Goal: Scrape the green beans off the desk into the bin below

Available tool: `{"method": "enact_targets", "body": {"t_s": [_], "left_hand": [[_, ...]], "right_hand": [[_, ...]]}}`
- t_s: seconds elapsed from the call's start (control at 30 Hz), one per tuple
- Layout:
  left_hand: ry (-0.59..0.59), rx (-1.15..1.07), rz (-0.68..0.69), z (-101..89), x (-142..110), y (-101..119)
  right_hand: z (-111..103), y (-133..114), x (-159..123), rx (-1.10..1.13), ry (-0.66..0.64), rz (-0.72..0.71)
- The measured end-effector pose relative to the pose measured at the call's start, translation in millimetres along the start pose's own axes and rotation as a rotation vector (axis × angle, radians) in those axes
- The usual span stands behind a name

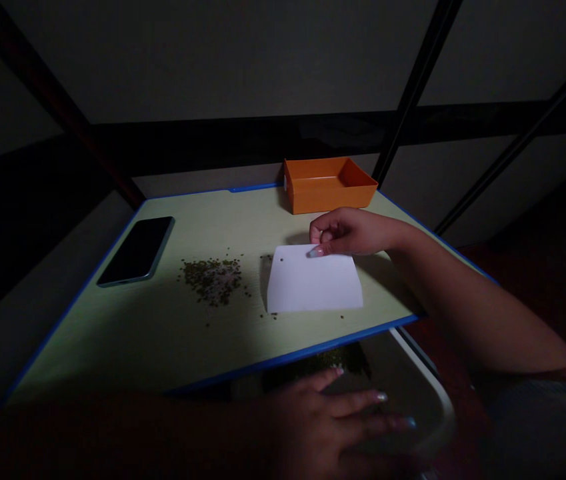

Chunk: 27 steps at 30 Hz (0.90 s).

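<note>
Pinched at its far edge between thumb and fingers, a white card (315, 283) is in my right hand (353, 232). It is held low over the table, and one small dark grain lies near its upper left corner. Left of the card, a pile of small greenish-brown grains mixed with paler ones (215, 279) is spread on the tabletop. A few loose grains lie along the card's near edge. My left hand (335, 417), fingers spread and holding nothing visible, is below the table's near edge, over a white-rimmed container (437, 387) with dark grains in it.
The pale table (147, 340) has a raised blue edge. An orange open tray (333, 197) stands at its back right, just beyond my right hand. A phone (137, 250) lies at the left. Dark-striped panels (243, 60) rise behind the table.
</note>
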<state>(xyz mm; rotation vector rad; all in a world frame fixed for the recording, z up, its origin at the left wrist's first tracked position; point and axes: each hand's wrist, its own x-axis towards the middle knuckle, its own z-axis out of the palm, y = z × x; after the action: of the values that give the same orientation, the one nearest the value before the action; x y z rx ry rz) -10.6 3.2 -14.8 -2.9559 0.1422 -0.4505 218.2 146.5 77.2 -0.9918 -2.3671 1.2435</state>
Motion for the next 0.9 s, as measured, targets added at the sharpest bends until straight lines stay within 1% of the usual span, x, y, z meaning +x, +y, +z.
{"method": "enact_targets", "body": {"t_s": [0.33, 0.43, 0.57, 0.67, 0.9], "left_hand": [[-0.019, 0.013, -0.011, 0.0, 0.5, 0.2], [-0.012, 0.005, -0.015, -0.2, 0.4, 1.1], [0.007, -0.009, -0.026, 4.7, -0.2, 3.0], [-0.013, -0.038, -0.02, 7.1, -0.4, 2.6], [-0.05, -0.071, 0.006, 4.0, -0.9, -0.5]], "right_hand": [[0.8, -0.6, -0.8, -0.003, -0.02, 0.005], [-0.1, -1.9, -1.7, -0.001, -0.006, 0.005], [-1.7, -2.4, -2.7, -0.005, 0.022, 0.019], [-1.7, -1.5, -2.8, -0.014, 0.018, 0.029], [-1.5, -0.3, -2.9, -0.01, -0.012, 0.006]]}}
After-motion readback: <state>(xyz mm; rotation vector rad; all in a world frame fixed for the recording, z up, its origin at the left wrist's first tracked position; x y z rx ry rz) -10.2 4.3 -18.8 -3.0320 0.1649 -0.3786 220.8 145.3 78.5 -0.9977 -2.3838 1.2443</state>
